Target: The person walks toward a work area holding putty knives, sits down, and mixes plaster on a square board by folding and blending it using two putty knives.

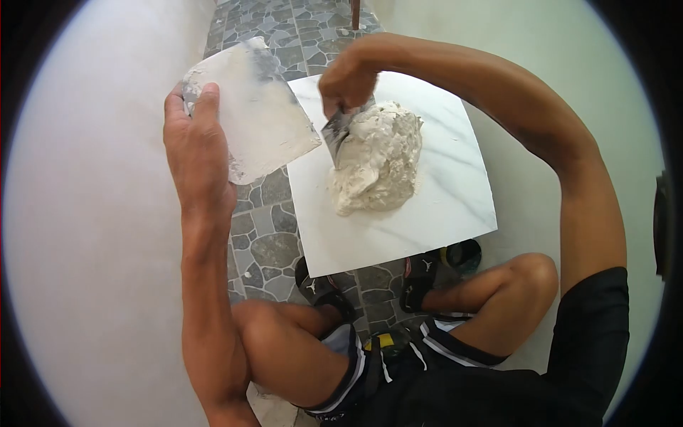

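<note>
My left hand (199, 153) is closed on the edge of a flat, plaster-smeared board (260, 117), its thumb lying on top. The board is tilted, and its lower right corner reaches over the edge of a white marbled tile (455, 171). On that tile lies a thick mound of wet, off-white plaster (380, 160). My right hand (348, 82) grips a putty knife (336, 135), whose handle is mostly hidden by the fingers. The knife's blade points down and touches the left side of the mound.
Grey stone-patterned floor (277, 249) runs between pale walls on the left (107, 213) and right (526, 43). My feet in dark sandals (420, 281) are at the tile's near edge. A dark round container (462, 255) is beside the right foot. A brown post (355, 14) stands at the far end.
</note>
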The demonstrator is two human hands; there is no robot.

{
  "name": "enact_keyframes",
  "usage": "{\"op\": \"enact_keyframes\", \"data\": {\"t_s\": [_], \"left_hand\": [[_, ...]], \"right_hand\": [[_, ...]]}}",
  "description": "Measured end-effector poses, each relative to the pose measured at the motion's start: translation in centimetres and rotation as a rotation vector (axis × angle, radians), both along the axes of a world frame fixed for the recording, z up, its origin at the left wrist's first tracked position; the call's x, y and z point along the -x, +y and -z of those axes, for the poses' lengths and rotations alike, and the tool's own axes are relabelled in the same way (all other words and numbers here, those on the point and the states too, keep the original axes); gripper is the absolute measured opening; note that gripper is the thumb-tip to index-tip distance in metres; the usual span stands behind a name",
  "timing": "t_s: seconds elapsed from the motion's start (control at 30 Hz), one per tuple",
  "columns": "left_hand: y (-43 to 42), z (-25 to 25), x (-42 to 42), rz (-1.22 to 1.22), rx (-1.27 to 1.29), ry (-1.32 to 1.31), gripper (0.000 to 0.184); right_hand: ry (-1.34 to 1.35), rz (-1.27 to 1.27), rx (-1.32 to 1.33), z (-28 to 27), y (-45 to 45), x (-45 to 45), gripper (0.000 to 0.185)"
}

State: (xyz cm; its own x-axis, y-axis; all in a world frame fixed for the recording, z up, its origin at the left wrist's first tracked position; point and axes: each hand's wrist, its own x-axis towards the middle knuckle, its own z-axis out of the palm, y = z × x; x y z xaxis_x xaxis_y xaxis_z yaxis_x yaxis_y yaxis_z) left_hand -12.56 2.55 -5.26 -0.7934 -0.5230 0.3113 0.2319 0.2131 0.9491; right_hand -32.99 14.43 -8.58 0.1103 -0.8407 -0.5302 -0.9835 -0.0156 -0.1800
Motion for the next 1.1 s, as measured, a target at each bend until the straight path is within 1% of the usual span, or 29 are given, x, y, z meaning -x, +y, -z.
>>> {"op": "enact_keyframes", "data": {"t_s": [0.07, 0.13, 0.2, 0.27, 0.37, 0.43, 0.57, 0.67, 0.77, 0.87, 0.9, 0.93, 1.0, 1.03, 1.07, 1.1], "left_hand": [[0.1, 0.2, 0.1, -0.016, 0.018, -0.005, 0.043], [0.3, 0.4, 0.3, -0.004, 0.028, 0.011, 0.043], [0.6, 1.1, 0.7, 0.005, 0.048, 0.015, 0.043], [1.1, 1.6, 0.9, 0.011, 0.086, 0.019, 0.044], [2.1, 2.3, 0.9, 0.022, 0.191, 0.025, 0.042], [3.0, 2.6, 1.0, -0.017, 0.269, 0.005, 0.040], [4.7, 4.0, 1.7, -0.005, 0.406, 0.068, 0.039], [7.7, 3.8, 1.2, -0.004, 0.511, 0.007, 0.039], [10.5, 3.9, 1.5, 0.013, 0.556, -0.065, 0.038], [12.9, 4.0, 1.5, 0.065, 0.557, -0.079, 0.038], [13.6, 4.3, 1.6, 0.085, 0.556, -0.074, 0.038], [14.1, 4.6, 1.6, 0.104, 0.556, -0.069, 0.038], [14.6, 5.1, 2.0, 0.126, 0.561, 0.019, 0.038], [14.7, 5.2, 2.1, 0.120, 0.580, 0.056, 0.039], [14.8, 5.3, 2.4, 0.113, 0.599, 0.094, 0.039], [14.7, 5.3, 2.5, 0.116, 0.609, 0.077, 0.039]], "right_hand": [[-0.031, 0.056, 0.041, 0.0, 2.4, 0.1, 0.023], [-0.041, 0.078, 0.162, 0.1, 5.3, -0.9, 0.028], [-0.063, 0.160, 0.324, 0.7, 9.0, -2.4, 0.038], [-0.047, 0.155, 0.464, 1.4, 12.0, -3.8, 0.037], [0.068, 0.303, 0.555, 1.1, 15.0, -6.2, 0.036], [0.003, 0.451, 0.622, 1.3, 16.3, -6.4, 0.032], [-0.066, 0.839, 0.744, 0.7, 18.0, -8.1, 0.027], [-0.114, 1.022, 0.778, 0.4, 18.2, -8.8, 0.025], [-0.135, 1.094, 0.809, -0.1, 18.3, -9.2, 0.026], [-0.179, 1.146, 0.976, 1.6, 17.8, -9.0, 0.026], [-0.286, 1.186, 1.029, 1.7, 17.2, -9.5, 0.029], [-0.253, 1.214, 1.042, 1.5, 16.9, -9.9, 0.029], [-0.191, 1.271, 1.067, 1.1, 16.4, -11.2, 0.030], [-0.233, 1.305, 1.058, 0.4, 16.4, -12.2, 0.031], [-0.217, 1.295, 1.080, 0.4, 16.5, -12.7, 0.031], [-0.199, 1.286, 1.099, 0.4, 16.6, -13.1, 0.031]]}}
